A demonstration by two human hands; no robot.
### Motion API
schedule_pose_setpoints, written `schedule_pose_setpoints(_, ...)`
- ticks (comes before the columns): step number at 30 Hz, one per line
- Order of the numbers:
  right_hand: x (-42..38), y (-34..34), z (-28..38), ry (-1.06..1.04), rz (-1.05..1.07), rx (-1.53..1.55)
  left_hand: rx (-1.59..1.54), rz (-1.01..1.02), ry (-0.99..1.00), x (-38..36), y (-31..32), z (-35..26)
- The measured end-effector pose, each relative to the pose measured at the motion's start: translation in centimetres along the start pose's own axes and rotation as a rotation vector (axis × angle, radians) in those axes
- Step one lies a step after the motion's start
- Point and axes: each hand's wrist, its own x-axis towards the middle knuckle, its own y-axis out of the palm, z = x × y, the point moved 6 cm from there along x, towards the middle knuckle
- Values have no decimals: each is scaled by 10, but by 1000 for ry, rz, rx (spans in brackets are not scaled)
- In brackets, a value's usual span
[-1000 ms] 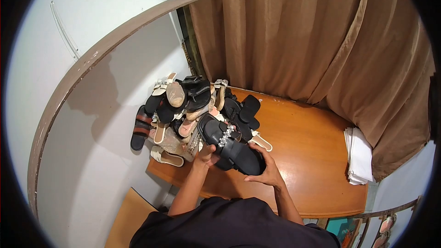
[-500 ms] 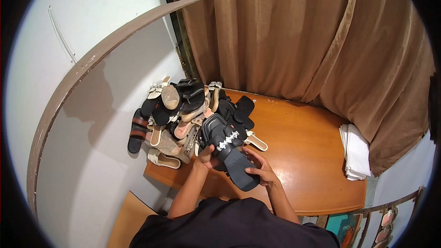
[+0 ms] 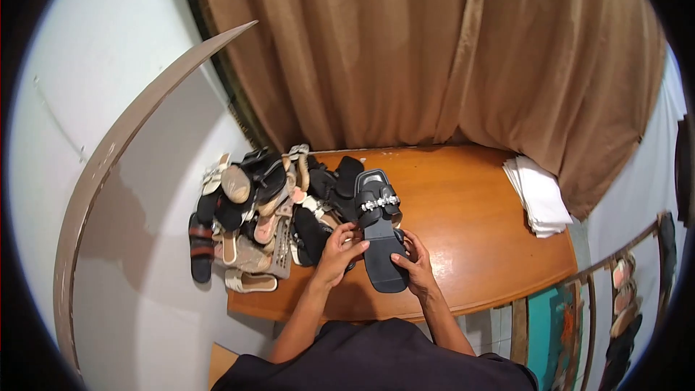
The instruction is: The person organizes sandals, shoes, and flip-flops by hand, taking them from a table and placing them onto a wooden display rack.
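Black sandal point(image 3: 381, 235) lies between both hands, left point(image 3: 340, 250) and right point(image 3: 414, 264) gripping its sides.

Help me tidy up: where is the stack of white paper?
In the head view, the stack of white paper lies at the wooden table's far right edge, beside the brown curtain.

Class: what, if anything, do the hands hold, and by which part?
Both hands, left and right, grip the black jewelled-strap sandal by its heel-end sides.
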Motion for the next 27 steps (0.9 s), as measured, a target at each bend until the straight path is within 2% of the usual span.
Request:
schedule_pose_setpoints(3,-16,-9,3,-57,-110,3,213,84,36,3,13,4)
schedule_pose_setpoints(6,-39,-14,6,-108,-202,4,54,284,-110,-3,32,10)
schedule_pose_setpoints(10,-80,-23,6,-85,-341,-7,139,459,-138,-4,51,19)
schedule_pose_setpoints(12,-105,-27,8,-113,-401,-46,51,515,-205,-14,65,28)
schedule_pose_setpoints(14,-138,-13,32,-202,-527,-125,35,628,-264,-14,68,55)
schedule_pose_setpoints(18,-211,-23,40,-168,-655,-234,-7,799,-370,-55,123,71)
schedule_pose_setpoints(20,-245,-33,40,-210,-728,-427,23,862,-420,-68,143,91)
schedule_pose_setpoints(21,-249,-37,23,-197,-797,-430,26,950,-436,-65,144,95)
schedule_pose_setpoints(24,-307,-38,27,-172,-891,-326,125,1135,-433,-100,187,106)
schedule_pose_setpoints(27,-353,-28,26,-289,-1000,-244,188,1268,-501,-130,215,118)
